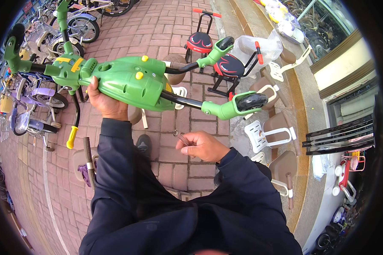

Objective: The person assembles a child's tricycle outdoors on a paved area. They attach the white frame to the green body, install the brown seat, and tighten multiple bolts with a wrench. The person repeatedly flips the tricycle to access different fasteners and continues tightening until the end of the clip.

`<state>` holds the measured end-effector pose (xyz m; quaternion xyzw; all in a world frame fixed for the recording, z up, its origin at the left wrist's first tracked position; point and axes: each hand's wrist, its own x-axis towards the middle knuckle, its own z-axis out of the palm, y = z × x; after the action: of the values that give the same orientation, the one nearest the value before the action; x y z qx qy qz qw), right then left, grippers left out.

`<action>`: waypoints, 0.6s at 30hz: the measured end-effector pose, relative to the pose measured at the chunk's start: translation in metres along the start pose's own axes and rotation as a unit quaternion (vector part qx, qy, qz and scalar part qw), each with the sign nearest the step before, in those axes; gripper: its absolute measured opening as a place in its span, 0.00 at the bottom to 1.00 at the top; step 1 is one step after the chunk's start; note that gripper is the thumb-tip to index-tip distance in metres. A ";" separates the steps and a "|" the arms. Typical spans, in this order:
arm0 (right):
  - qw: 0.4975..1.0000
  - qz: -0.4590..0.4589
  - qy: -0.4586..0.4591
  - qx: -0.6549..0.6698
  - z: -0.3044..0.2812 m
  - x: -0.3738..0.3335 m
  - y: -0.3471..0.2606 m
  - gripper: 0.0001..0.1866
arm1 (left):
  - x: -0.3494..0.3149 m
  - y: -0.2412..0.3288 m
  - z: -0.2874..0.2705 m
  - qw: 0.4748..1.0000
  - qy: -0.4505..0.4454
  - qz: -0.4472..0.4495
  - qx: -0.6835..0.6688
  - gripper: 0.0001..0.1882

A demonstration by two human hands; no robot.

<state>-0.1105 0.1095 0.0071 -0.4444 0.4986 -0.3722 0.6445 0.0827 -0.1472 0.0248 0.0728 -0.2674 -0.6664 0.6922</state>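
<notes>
A green children's ride-on toy is held up in front of me, its underside with two yellow knobs facing me. My left hand is closed round its near edge, close to the narrow end. Black tubes run out to green wheel holders, and a black wheel shows at the right. A bent black bar with a yellow grip hangs down at the left. Lower down, apart from the toy, my right hand is closed in a pinch. Something small and thin sticks out of its fingers, too small to name.
Black-and-red child seats stand on the brick paving beyond the toy. White-and-brown seats line the stone step to the right. Several bicycles are parked at the left. A brown seat is by my left arm.
</notes>
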 end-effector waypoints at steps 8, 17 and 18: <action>0.996 -0.062 0.044 -0.049 0.003 -0.003 -0.005 0.08 | -0.006 -0.003 0.006 0.999 -0.027 -0.029 0.011 0.30; 0.993 -0.096 0.061 0.024 0.002 -0.007 -0.008 0.10 | -0.021 -0.012 0.015 0.985 -0.029 -0.158 0.066 0.33; 0.992 -0.098 0.066 0.034 0.000 -0.009 -0.009 0.10 | -0.023 -0.013 0.017 0.982 -0.029 -0.169 0.081 0.33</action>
<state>-0.1124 0.1144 0.0184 -0.4434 0.4817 -0.4787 0.5850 0.0641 -0.1220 0.0266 0.1530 -0.3244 -0.7515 0.5537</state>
